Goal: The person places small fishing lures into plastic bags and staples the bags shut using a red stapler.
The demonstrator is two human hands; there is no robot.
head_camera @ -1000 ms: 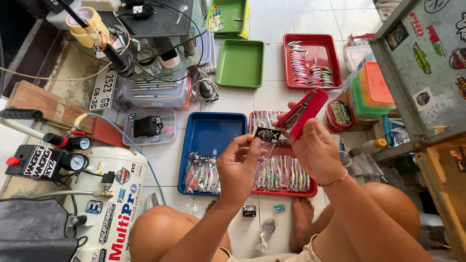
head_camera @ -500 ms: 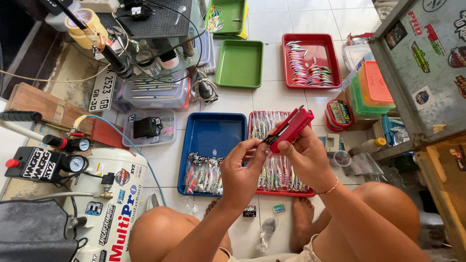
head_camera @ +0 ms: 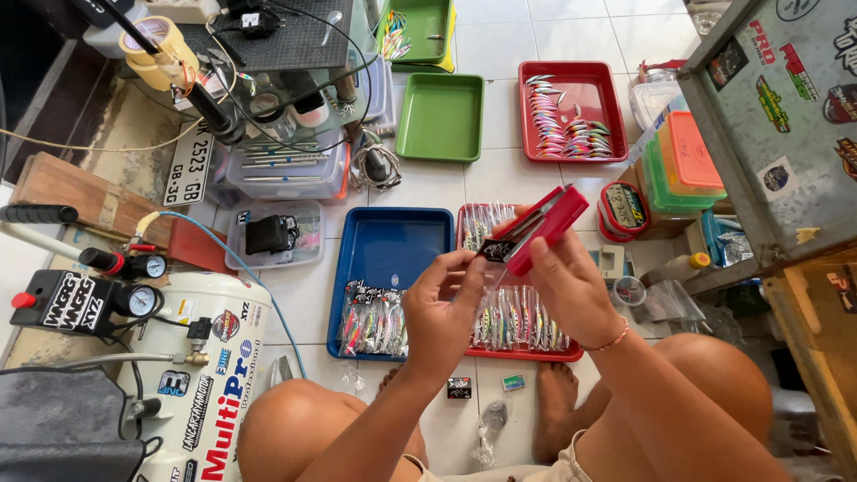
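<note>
Overhead, white tile floor point(head_camera: 500, 36) under trays; right hand point(head_camera: 571, 290) gripping red stapler point(head_camera: 546, 223).

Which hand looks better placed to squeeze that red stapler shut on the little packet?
Right, probably. The right hand already wraps the red stapler, while the left hand only pinches the small dark-topped packet at its mouth.

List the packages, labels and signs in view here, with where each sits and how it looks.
Packaged lures: clear packets in blue tray.
More packets: red tray, under the hands.
Header card: small, black, at left hand, in red stapler held by right hand.
Number plate: white rectangle, upper left.
Stickers: mixed colours, grey cabinet, right.
</note>
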